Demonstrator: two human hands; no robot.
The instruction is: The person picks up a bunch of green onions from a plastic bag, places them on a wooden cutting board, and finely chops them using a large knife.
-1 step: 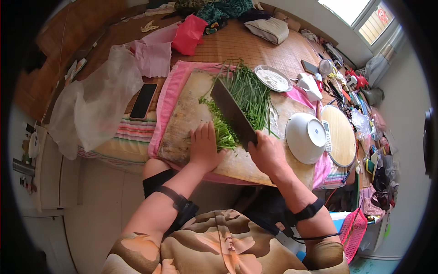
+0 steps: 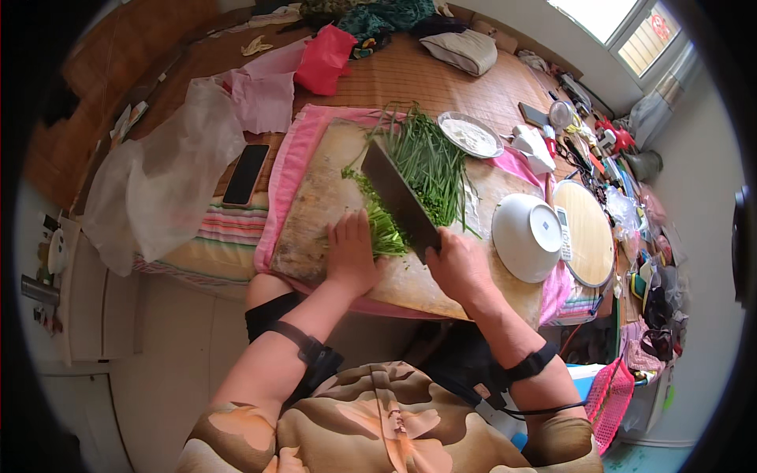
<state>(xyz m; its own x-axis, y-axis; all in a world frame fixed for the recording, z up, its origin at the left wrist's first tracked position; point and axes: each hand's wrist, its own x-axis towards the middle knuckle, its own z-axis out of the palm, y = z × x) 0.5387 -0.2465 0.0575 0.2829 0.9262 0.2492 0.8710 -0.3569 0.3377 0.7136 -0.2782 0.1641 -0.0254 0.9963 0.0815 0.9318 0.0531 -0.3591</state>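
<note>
On the board (image 2: 303, 229), left hand (image 2: 352, 254) around greens (image 2: 385, 230), right hand (image 2: 459, 265) tight round cleaver (image 2: 398, 193), upturned bowl (image 2: 512, 238) nearby.

"What's the top (image 2: 378, 418) like?"
"Blotched in brown, tan and peach, with short sleeves (image 2: 229, 430) and a line down the front."
"And the arms?"
"A dark left forearm band (image 2: 290, 335), a black right forearm band (image 2: 532, 362), and a black cable (image 2: 544, 411) just nearer."

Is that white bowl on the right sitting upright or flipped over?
Flipped over: the white bowl shows its rounded outside, with its foot ring facing up.
</note>
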